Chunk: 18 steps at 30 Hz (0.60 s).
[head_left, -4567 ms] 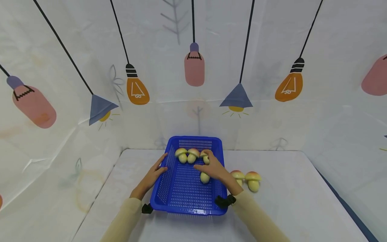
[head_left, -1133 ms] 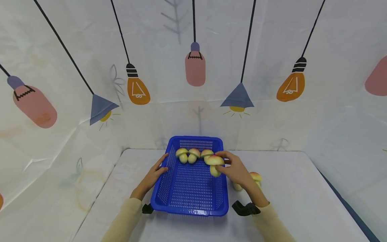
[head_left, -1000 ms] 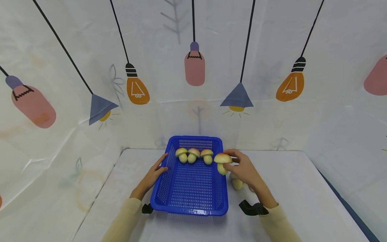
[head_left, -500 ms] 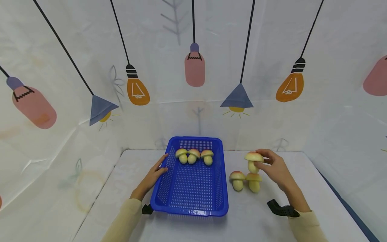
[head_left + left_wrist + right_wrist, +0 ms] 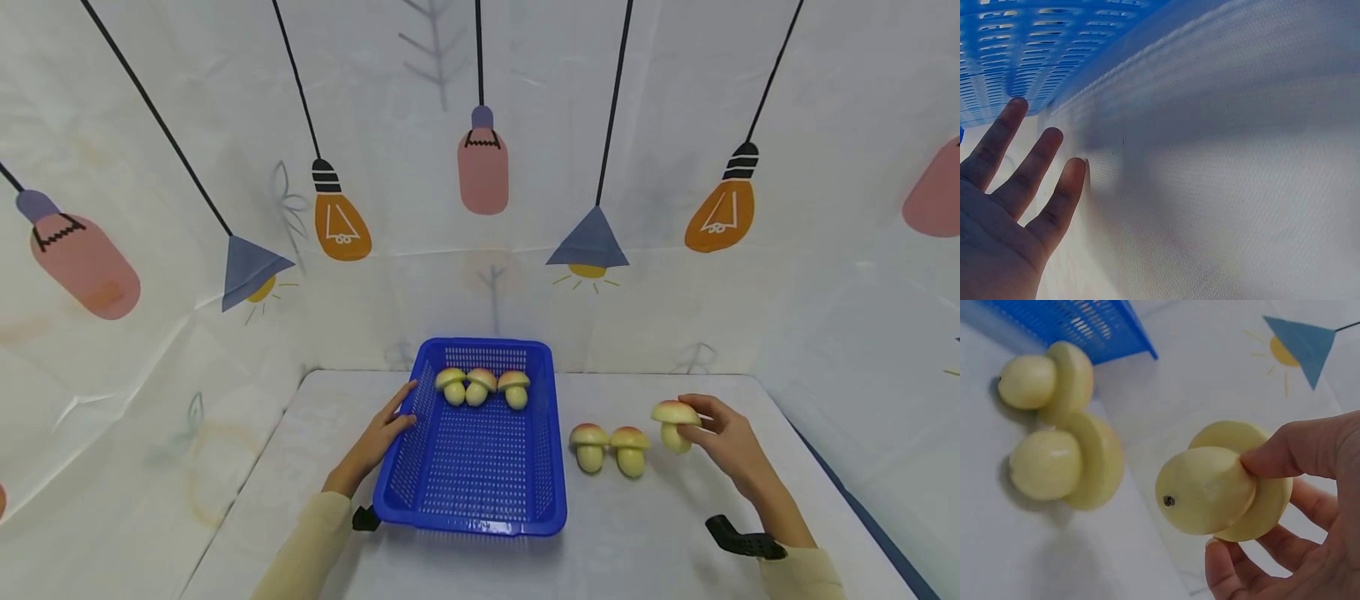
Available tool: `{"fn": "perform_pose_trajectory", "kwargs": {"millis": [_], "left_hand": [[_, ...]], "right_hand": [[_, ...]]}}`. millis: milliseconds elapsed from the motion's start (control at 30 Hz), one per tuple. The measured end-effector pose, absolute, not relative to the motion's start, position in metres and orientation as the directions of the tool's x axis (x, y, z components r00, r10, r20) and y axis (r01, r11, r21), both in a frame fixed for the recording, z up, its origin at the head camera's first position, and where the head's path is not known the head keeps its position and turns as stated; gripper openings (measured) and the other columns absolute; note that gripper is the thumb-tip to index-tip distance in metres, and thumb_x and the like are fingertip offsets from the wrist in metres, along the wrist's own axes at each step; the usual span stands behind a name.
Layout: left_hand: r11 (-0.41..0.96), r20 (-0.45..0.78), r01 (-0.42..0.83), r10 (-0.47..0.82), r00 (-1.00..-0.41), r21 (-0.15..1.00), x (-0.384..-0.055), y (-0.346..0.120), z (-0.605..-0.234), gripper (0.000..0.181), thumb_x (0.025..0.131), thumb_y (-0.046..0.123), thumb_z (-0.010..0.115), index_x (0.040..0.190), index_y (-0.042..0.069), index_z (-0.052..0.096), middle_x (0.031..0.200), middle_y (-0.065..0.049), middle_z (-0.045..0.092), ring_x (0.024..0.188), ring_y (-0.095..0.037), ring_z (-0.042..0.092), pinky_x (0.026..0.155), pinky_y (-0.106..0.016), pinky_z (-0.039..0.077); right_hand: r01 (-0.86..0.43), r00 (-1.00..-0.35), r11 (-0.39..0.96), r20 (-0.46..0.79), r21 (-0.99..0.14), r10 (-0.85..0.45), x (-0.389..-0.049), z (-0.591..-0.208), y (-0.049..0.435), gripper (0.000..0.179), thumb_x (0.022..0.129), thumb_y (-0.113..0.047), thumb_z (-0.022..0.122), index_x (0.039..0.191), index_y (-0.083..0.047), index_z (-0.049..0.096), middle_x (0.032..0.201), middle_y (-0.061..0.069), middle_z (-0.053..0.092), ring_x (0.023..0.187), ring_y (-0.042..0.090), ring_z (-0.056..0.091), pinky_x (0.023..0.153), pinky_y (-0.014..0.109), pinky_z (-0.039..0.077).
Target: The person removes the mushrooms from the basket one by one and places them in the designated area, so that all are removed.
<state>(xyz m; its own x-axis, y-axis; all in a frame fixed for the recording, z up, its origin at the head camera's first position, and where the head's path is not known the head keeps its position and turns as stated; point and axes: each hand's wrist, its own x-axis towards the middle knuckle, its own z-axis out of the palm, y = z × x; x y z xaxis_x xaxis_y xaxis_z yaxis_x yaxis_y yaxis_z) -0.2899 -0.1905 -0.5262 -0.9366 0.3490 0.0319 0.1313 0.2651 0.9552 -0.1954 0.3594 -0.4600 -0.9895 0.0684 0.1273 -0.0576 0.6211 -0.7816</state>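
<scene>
My right hand [image 5: 726, 437] pinches a toy mushroom [image 5: 672, 423] with a yellow, red-topped cap, thumb and fingers around it above the table's right part. In the right wrist view, that mushroom [image 5: 1210, 490] shows a small dark spot at the end of its stem. Two similar mushrooms lie side by side on the table: the left one [image 5: 589, 447] and the right one [image 5: 630, 451]. My left hand [image 5: 375, 433] rests against the left side of a blue plastic basket [image 5: 468, 527]. Its fingers [image 5: 1042, 150] look straight in the left wrist view. Three mushrooms [image 5: 480, 387] lie in a row at the basket's far end.
The white-covered table [image 5: 675, 533] runs to a wall sheet [image 5: 420, 283] printed with lamps behind it. A black strap piece [image 5: 742, 540] sits on my right wrist, another dark piece [image 5: 366, 517] by the left.
My right hand has lifted one mushroom out of the basket and carried it right, past the pair on the table, then lower. The left hand stays at the basket.
</scene>
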Motion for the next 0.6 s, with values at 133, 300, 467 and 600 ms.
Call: {"fn": "perform_pose_trajectory", "kwargs": {"millis": [133,300,467,600], "left_hand": [[0.263,0.032,0.130,0.347,-0.937,0.956,-0.290,-0.191,-0.527,0.066,0.106,0.023,0.048,0.166,0.028,0.021,0.162,-0.031,0.032,0.125,-0.042,0.059,0.094,-0.049,0.055],[0.263,0.028,0.124,0.343,-0.939,0.957,-0.290,-0.191,-0.527,0.066,0.106,0.023,0.049,0.165,0.030,0.022,0.161,-0.029,0.034,0.126,-0.042,0.059,0.094,-0.049,0.055],[0.263,0.024,0.121,0.344,-0.939,0.957,-0.290,-0.191,-0.527,0.065,0.106,0.024,0.048,0.165,0.031,0.021,0.160,-0.031,0.036,0.123,-0.041,0.061,0.093,-0.048,0.056],[0.263,0.018,0.115,0.344,-0.939,0.958,-0.290,-0.191,-0.526,0.064,0.107,0.025,0.048,0.165,0.032,0.021,0.159,-0.031,0.037,0.120,-0.039,0.062,0.092,-0.048,0.056]], "right_hand": [[-0.006,-0.993,0.621,0.077,-0.784,0.088,-0.193,-0.470,0.365,0.053,0.100,-0.022,0.067,0.143,0.003,0.051,0.143,0.030,0.054,0.120,0.037,0.060,0.078,0.016,0.047],[0.047,-0.996,0.600,0.008,-0.799,0.088,-0.193,-0.483,0.372,0.055,0.100,-0.022,0.066,0.145,0.004,0.048,0.145,0.034,0.050,0.123,0.047,0.057,0.077,0.019,0.048],[0.091,-0.994,0.587,-0.041,-0.804,0.098,-0.195,-0.499,0.377,0.055,0.098,-0.019,0.067,0.145,0.004,0.050,0.146,0.033,0.050,0.122,0.041,0.058,0.078,0.023,0.050],[0.118,-0.992,0.573,-0.070,-0.811,0.105,-0.197,-0.510,0.379,0.056,0.098,-0.020,0.068,0.145,0.003,0.049,0.147,0.033,0.048,0.123,0.042,0.057,0.078,0.024,0.049]]}}
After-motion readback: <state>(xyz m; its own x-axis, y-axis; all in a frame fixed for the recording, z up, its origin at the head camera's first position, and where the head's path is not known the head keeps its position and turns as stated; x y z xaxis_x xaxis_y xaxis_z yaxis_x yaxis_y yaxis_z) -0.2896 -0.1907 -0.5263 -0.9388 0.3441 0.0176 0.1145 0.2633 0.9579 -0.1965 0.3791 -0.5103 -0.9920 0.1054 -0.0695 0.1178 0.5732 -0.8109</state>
